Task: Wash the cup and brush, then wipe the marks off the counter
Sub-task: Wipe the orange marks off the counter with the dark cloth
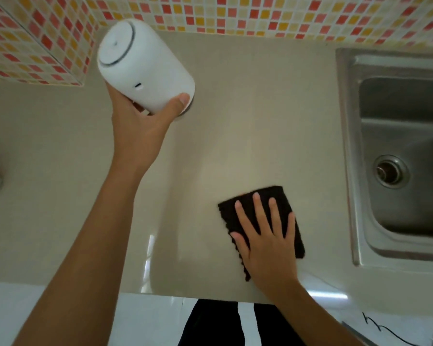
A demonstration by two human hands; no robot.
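Sink [395, 151] right of cloth [258, 213] — white container [143, 68] lifted.

Cloth [260, 221] lies on counter [235, 121], sink [398, 158] right, appliance [143, 66] behind-left.

A single wide-angle head camera looks steeply down from close above, with the counter [235, 108] running under both hands, the sink [395, 156] beyond the right hand [268, 243], tiled wall [260, 13] past the left hand [140, 126].
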